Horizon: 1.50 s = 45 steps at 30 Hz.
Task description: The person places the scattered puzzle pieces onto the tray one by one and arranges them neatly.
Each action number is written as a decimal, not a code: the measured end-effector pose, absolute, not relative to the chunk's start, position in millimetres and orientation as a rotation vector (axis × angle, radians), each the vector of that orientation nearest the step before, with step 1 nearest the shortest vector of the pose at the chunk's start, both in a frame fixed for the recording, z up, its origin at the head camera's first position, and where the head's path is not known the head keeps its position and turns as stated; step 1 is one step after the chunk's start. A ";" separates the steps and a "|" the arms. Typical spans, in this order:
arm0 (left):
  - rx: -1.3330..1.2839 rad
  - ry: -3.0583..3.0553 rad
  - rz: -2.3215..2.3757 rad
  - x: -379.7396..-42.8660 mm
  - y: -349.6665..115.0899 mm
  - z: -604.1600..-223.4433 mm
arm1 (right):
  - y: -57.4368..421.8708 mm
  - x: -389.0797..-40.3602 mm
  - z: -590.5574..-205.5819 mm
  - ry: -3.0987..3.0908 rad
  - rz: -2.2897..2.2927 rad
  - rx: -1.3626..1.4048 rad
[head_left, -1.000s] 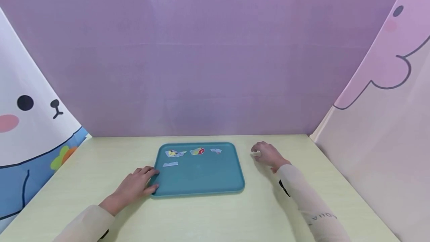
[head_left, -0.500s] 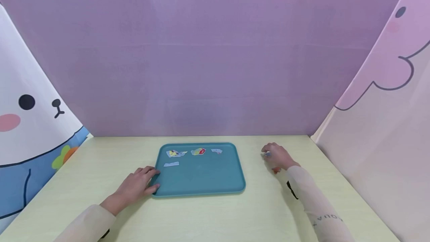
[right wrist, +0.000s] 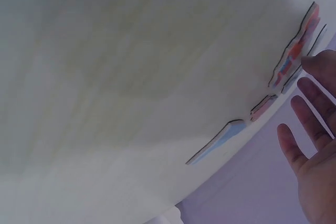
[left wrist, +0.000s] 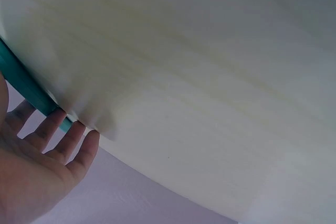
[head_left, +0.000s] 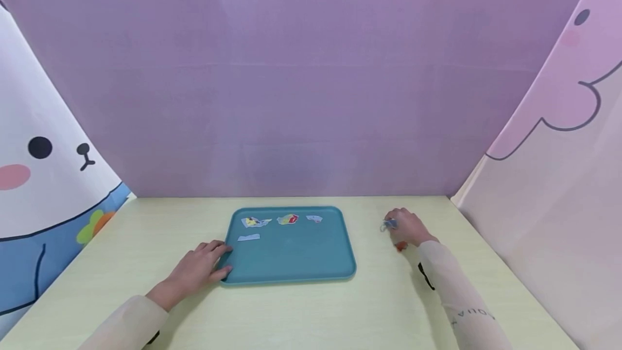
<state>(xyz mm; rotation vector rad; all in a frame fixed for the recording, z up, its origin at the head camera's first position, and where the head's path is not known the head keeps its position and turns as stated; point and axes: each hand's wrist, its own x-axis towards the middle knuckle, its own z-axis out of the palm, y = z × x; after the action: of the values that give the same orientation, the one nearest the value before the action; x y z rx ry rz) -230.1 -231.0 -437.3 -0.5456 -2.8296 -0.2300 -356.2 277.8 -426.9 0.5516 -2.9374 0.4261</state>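
Note:
My left hand (head_left: 194, 269) rests at the left rim of a teal tray (head_left: 296, 258), its fingers at the edge and thumb at the near corner. Right of the tray, my right hand (head_left: 408, 227) is low over the table, fingertips beside a small flat blue-grey printed piece (head_left: 390, 223). A red piece (head_left: 400, 246) shows partly under this hand. In the right wrist view, the thumb overlaps a thin pale-edged piece (right wrist: 290, 80), with a red-and-blue piece (right wrist: 295, 51) beside it. The other visible fingers are extended and spread.
On the tray lie a yellow-and-white piece (head_left: 255, 222), a red-and-yellow piece (head_left: 288, 219), a small pale piece (head_left: 314, 219) and a pale strip (head_left: 249, 237). The right wrist view also has a pink piece (right wrist: 262, 107) and a blue piece (right wrist: 216, 142). A purple curtain (head_left: 296, 96) stands behind the table.
My right hand has moved right, away from the tray, uncovering the blue-grey piece and more of the red one. My left hand and the tray have kept their places.

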 end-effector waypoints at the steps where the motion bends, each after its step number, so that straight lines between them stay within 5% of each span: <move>1: -0.545 -2.833 -0.231 -229.8 -230.9 -436.9 | 277.8 -355.7 -426.8 -2.932 0.419 0.560; 45: -0.561 -2.849 -0.261 -232.8 -232.7 -435.9 | 279.0 -356.9 -430.1 -2.948 0.336 0.514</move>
<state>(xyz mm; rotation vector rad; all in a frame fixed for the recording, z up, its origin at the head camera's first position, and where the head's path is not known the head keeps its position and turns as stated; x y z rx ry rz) -232.8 -232.7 -435.9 -0.5613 -2.8492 -0.2605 -356.9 279.0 -430.1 0.5140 -2.9482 0.3362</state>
